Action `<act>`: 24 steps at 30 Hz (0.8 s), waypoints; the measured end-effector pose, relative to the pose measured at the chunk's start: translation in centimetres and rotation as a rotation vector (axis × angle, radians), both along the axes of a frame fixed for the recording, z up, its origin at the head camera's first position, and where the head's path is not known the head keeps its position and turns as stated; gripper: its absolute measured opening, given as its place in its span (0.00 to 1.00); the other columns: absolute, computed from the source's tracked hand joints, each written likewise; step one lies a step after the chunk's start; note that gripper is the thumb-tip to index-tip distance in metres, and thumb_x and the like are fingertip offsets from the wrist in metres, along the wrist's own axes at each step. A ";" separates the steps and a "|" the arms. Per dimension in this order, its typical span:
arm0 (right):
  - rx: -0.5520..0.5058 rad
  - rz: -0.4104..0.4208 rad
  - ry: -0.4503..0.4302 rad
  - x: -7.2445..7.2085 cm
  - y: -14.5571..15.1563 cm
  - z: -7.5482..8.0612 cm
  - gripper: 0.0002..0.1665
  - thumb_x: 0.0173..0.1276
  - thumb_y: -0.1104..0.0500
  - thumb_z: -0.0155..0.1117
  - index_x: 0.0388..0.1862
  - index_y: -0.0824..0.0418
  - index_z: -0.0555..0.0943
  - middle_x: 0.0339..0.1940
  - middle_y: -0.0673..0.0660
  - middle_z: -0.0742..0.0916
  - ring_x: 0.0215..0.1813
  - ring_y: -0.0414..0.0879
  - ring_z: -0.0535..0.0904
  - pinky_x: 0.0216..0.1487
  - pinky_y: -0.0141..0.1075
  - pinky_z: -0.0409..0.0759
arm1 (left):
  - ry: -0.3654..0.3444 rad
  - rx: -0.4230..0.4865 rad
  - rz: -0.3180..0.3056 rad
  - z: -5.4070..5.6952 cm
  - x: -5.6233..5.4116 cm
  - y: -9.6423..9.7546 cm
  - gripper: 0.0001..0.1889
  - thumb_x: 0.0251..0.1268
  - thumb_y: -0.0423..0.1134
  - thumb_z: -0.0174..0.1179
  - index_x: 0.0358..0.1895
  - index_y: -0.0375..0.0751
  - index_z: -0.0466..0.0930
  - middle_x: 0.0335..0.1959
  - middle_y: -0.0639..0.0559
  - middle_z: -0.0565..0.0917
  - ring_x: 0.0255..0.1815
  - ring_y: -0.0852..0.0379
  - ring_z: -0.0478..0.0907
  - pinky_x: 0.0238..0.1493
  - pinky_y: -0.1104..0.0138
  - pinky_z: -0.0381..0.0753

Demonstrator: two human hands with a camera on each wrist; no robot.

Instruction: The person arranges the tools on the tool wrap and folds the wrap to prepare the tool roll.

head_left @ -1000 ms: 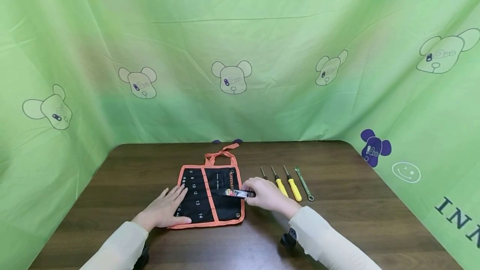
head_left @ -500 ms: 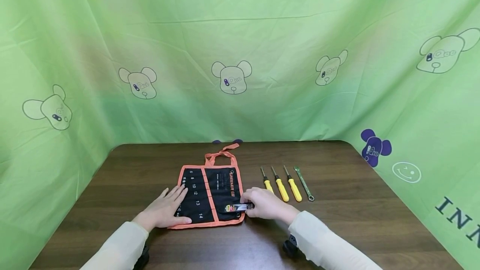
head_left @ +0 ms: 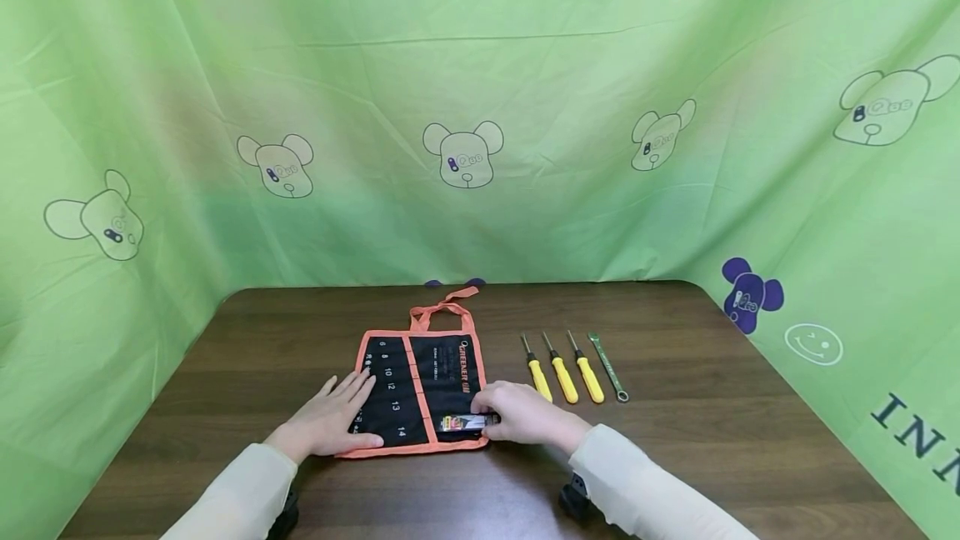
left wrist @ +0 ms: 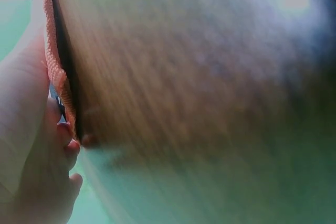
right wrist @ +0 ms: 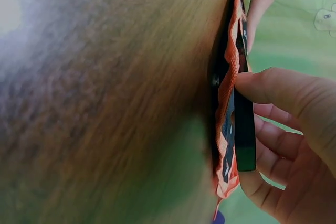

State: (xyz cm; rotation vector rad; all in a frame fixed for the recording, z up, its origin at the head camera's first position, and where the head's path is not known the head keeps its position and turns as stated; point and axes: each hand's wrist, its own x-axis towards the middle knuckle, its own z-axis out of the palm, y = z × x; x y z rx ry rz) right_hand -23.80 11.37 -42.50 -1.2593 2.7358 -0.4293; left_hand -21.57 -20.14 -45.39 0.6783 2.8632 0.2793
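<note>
A black fabric tool pouch (head_left: pixel 442 394) with orange edging lies flat on the table in the head view. White size numbers run down its left half. My left hand (head_left: pixel 330 419) rests on its left side, fingers straight and spread. Over the lower right section, my right hand (head_left: pixel 528 415) pinches the end of a slim black case (head_left: pixel 461 423) with a colourful printed label. That case (right wrist: pixel 245 135) lies along the pouch's right edge in the right wrist view, under the thumb. Whether its far end sits inside a pocket I cannot tell.
Three yellow-handled screwdrivers, the left one (head_left: pixel 537 377), the middle one (head_left: pixel 565 380) and the right one (head_left: pixel 590 379), lie side by side right of the pouch. A green combination wrench (head_left: pixel 609 368) lies beyond them. Green printed cloth (head_left: pixel 465 232) hangs behind the table.
My right hand has brought the black case toward the pouch's near edge, then slightly left toward the orange divider. My left hand has stayed in place.
</note>
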 end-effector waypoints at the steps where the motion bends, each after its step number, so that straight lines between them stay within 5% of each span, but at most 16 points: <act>1: 0.002 0.004 -0.001 0.0 -0.1 0.0 0.07 0.53 0.59 0.69 0.32 0.54 0.81 0.30 0.43 0.78 0.30 0.36 0.68 0.31 0.31 0.70 | 0.000 -0.001 0.000 0.0 0.0 0.0 0.52 0.53 0.72 0.49 0.69 0.31 0.53 0.70 0.38 0.54 0.70 0.44 0.48 0.65 0.47 0.46; 24: 0.014 0.092 -0.047 -0.1 -2.8 -0.4 0.11 0.57 0.59 0.67 0.40 0.56 0.83 0.33 0.43 0.80 0.33 0.34 0.72 0.36 0.29 0.73 | -0.019 -0.010 0.012 0.1 0.1 0.0 0.52 0.53 0.72 0.47 0.70 0.32 0.52 0.70 0.39 0.53 0.70 0.44 0.47 0.65 0.47 0.44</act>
